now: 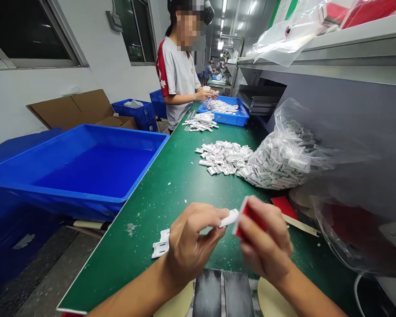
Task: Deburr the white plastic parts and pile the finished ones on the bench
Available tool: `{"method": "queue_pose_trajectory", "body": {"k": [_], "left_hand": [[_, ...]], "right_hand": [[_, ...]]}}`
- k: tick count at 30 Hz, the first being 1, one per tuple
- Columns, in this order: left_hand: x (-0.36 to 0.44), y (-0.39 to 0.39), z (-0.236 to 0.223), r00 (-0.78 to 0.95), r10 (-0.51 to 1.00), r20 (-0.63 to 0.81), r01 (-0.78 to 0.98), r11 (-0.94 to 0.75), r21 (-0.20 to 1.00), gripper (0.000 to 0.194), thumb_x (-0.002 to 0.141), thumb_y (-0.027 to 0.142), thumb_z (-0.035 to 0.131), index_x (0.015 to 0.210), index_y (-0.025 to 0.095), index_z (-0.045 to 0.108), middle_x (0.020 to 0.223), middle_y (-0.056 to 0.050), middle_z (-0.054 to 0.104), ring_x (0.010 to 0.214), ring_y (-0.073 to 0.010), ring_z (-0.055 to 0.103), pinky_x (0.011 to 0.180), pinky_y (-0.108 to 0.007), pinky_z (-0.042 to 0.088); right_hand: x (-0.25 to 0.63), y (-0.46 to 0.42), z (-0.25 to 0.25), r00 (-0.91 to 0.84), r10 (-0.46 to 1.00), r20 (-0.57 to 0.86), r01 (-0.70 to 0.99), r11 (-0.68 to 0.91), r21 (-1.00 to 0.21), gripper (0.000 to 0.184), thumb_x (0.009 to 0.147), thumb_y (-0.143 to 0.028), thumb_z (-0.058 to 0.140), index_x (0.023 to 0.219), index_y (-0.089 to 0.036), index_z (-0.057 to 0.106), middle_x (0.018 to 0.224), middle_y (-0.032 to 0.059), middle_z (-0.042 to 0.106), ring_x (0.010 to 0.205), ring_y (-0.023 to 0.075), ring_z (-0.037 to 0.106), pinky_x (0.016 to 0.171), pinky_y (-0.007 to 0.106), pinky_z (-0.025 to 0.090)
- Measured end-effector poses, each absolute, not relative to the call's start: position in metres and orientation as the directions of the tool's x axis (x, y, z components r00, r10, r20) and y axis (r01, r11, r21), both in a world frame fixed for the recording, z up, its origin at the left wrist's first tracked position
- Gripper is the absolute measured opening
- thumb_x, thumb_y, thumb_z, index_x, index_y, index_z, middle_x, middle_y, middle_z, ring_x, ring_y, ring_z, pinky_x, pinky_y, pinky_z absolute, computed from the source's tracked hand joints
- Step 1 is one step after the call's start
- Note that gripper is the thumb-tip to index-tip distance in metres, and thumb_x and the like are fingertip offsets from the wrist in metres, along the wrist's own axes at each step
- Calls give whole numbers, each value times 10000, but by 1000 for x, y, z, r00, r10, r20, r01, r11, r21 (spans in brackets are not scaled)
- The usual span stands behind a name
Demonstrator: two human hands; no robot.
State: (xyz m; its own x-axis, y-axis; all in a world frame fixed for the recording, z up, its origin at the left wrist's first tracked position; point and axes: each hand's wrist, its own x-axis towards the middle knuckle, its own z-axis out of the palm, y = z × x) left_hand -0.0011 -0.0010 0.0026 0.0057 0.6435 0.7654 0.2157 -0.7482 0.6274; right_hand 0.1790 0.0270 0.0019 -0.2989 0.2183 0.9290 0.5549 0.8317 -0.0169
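1. A long green workbench runs forward from your fingers. A wide blue tub stands beyond its left edge, and a metal shelf runs above its right side.
2. Far ahead of your fingers, a co-worker stands at the bench with both hands close together, just at the edge of a blue tray of white parts.
3. Ahead and to the right of your fingers, a clear plastic bag lies on its side, packed with white parts. A heap of white parts spreads from its mouth onto the bench.
4. Judging by these piles, most parts sit in the bag and heap, so much looks left. Far fewer lie in the tray and in a small loose pile beside it, so little looks done.
5. Just right of your right fingers, a flat red card lies on the bench. Just left of your left hand, two white parts lie on the bench.
6. Your left hand is closed in a pinch on a white plastic piece. Your right hand is curled around a red piece. The two pieces meet between your hands, but you cannot tell whether they are joined.
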Motion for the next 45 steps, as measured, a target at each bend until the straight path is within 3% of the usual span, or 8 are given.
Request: {"method": "queue_pose_trajectory", "body": {"k": [6, 14, 24, 27, 32, 36, 42, 45], "left_hand": [[-5, -1, -1, -6, 587, 809, 210, -791, 575, 599, 759, -85, 675, 1160, 334, 529, 1070, -19, 770, 952, -219, 705, 832, -403, 542], [-9, 7, 1, 120, 515, 849, 355, -821, 448, 613, 774, -47, 663, 1255, 322, 569, 1061, -52, 734, 944, -212, 682, 849, -359, 527], [2, 23, 6, 227, 842, 490, 368, -540, 757, 256, 937, 161, 502, 1073, 249, 701, 962, -60, 703, 838, -188, 623, 747, -298, 472], [5, 26, 9, 378, 832, 407, 356, -536, 765, 206, 907, 173, 552, 989, 217, 736, 805, -29, 723, 642, -145, 587, 593, -243, 435], [12, 33, 32, 573, 743, 347, 289, -579, 763, 232, 832, 89, 547, 907, 182, 746, 851, -52, 737, 729, -150, 617, 687, -256, 467], [39, 67, 79, 618, 689, 378, 204, -605, 769, 158, 864, 156, 549, 878, 150, 706, 764, -56, 721, 639, -142, 633, 600, -241, 488], [107, 138, 175, 506, 651, 566, 245, -738, 629, 508, 824, 34, 481, 1319, 141, 524, 1332, -188, 588, 870, -148, 666, 793, -281, 518], [102, 131, 195, 529, 629, 569, 344, -772, 534, 601, 828, 22, 465, 1401, 201, 479, 1355, -127, 594, 938, -161, 655, 887, -312, 486]], "right_hand": [[186, 50, -4, -44, 570, 820, 696, 607, -384, 454, 972, -158, 502, 1408, -279, 536, 1435, 99, 538, 1263, 260, 546, 1046, 514, 460], [184, 54, -11, -222, 639, 737, 658, 655, -370, 393, 983, -230, 508, 1372, -235, 557, 1397, 111, 539, 1280, 230, 527, 1076, 456, 452], [181, 55, -10, -426, 839, 339, 795, 526, -302, 257, 970, -278, 506, 1158, -221, 671, 1091, 76, 692, 932, 199, 684, 812, 313, 531], [183, 57, -12, -447, 857, 256, 812, 509, -286, 201, 941, -268, 554, 1081, -213, 687, 1029, 70, 692, 932, 209, 670, 792, 322, 520], [183, 58, -15, -450, 878, 165, 831, 479, -283, 225, 946, -342, 604, 1073, -161, 650, 1079, 55, 664, 959, 188, 640, 851, 390, 534], [181, 54, -16, -420, 893, 164, 852, 450, -268, 249, 968, -350, 577, 1121, -161, 631, 1111, 63, 654, 999, 195, 637, 874, 411, 542], [180, 53, -14, -451, 872, 191, 838, 487, -246, 226, 969, -350, 580, 1052, -152, 650, 1102, 59, 661, 1003, 193, 642, 868, 406, 549], [181, 55, -14, -464, 867, 183, 834, 497, -238, 233, 971, -356, 575, 1071, -159, 649, 1116, 62, 660, 1005, 192, 641, 873, 406, 549]]}}
